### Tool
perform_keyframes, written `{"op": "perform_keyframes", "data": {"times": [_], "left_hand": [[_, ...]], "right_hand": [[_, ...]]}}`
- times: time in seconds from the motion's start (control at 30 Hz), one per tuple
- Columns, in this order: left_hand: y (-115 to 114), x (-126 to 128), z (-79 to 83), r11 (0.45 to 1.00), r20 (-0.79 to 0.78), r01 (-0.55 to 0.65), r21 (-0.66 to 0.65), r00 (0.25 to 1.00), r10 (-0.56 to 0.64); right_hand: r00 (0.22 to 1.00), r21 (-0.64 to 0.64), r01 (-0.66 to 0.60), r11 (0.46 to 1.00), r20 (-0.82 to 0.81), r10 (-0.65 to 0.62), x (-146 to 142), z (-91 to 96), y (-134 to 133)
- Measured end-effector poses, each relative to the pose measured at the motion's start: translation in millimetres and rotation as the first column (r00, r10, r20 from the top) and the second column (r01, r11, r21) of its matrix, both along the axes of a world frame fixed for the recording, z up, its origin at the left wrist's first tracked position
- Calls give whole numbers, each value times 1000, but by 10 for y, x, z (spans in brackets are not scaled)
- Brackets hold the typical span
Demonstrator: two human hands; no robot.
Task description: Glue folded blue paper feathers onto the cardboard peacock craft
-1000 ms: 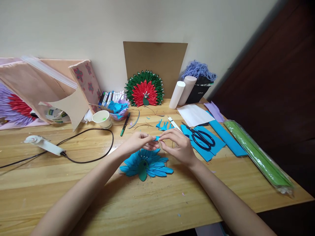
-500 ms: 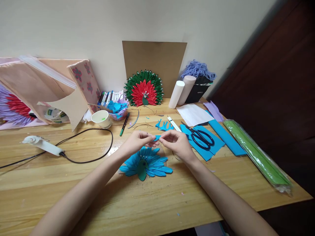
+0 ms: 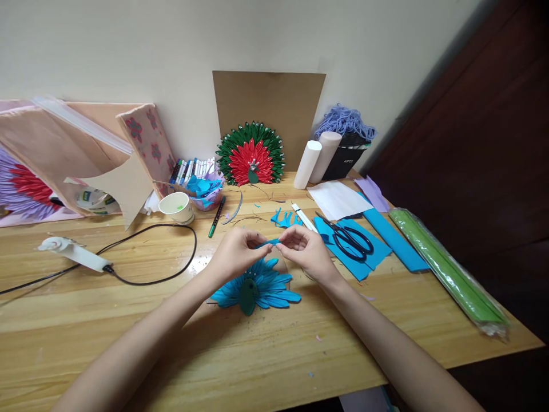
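Between my two hands is a small narrow strip of blue crepe paper. My left hand pinches its left part between thumb and fingers, and my right hand pinches the right end. Just below them on the table lies a blue paper peacock with fanned feathers and a dark green body, on a brown cardboard piece. My left wrist covers part of its upper left side. Black-handled scissors rest on blue paper sheets right of my right hand.
A white glue gun with a looping black cord lies at left. Farther back stand a paper cup, a bowl of paper pieces, a finished red-green peacock and white rolls. A wrapped green roll lies at right.
The blue strip has turned in my fingers and now looks thinner and more edge-on. My left hand has shifted slightly, its fingers less visible. Everything on the table stays in place.
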State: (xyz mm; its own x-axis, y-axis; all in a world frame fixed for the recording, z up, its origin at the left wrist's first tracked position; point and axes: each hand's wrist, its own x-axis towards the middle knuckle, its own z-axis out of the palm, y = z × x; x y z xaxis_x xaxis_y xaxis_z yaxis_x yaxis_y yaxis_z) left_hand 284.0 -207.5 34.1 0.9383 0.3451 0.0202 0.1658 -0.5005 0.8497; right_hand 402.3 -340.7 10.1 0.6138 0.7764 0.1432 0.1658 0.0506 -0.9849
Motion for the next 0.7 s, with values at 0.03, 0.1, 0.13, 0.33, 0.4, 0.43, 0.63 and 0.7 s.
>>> {"op": "perform_keyframes", "data": {"times": [0.03,0.1,0.13,0.33,0.4,0.43,0.63,0.7], "left_hand": [[-8,1,3,1000,6,-4,12,1000,4],[-26,5,15,999,15,-13,35,1000,13],[-36,7,23,999,18,-24,48,1000,23],[-50,18,20,995,28,-74,60,997,73],[-25,24,2,999,18,-49,-18,999,49],[-9,28,-4,997,8,-28,-74,1000,29],[46,57,53,905,-84,-9,-426,996,-30],[52,60,85,874,-116,-31,-486,993,-29]], "right_hand": [[1000,-1,-3,1000,-14,3,-1,-4,4],[999,-4,-4,1000,-37,4,-3,-12,12],[999,-3,0,1000,-43,0,-4,-14,14],[1000,19,5,1000,-27,-5,2,-4,7],[1000,16,3,1000,-24,-3,14,1,-1],[1000,14,2,1000,-23,-2,22,3,-4],[999,17,-25,1000,23,24,60,-3,-14],[997,24,-47,999,59,46,66,4,-19]]}}
